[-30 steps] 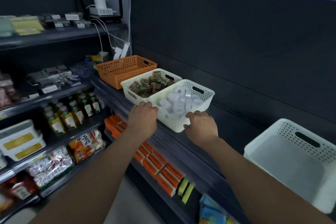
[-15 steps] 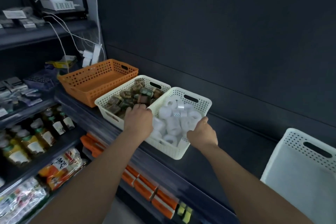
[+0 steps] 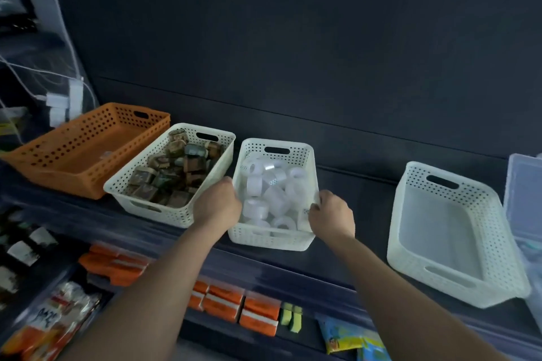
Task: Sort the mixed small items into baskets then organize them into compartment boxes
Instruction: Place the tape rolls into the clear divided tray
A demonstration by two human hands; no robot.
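White basket (image 3: pixel 271 240) of tape rolls (image 3: pixel 254 185)

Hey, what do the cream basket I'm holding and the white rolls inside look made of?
The cream basket: likely moulded plastic, matte, with rows of holes and a cut-out handle. The white rolls: probably clear tape, glossy and translucent; cannot confirm.

Left grip (image 3: pixel 217 205) and right grip (image 3: pixel 331 218) each curl over a long-side rim of the tape basket (image 3: pixel 275 239), which is full of white tape rolls (image 3: pixel 272 193). Just left of it: white basket of brown blocks (image 3: pixel 164 214), then orange basket (image 3: pixel 73 182). Well right of it: large white basket (image 3: pixel 445 281), then clear box (image 3: pixel 525 184). All on the dark shelf (image 3: pixel 352 184).
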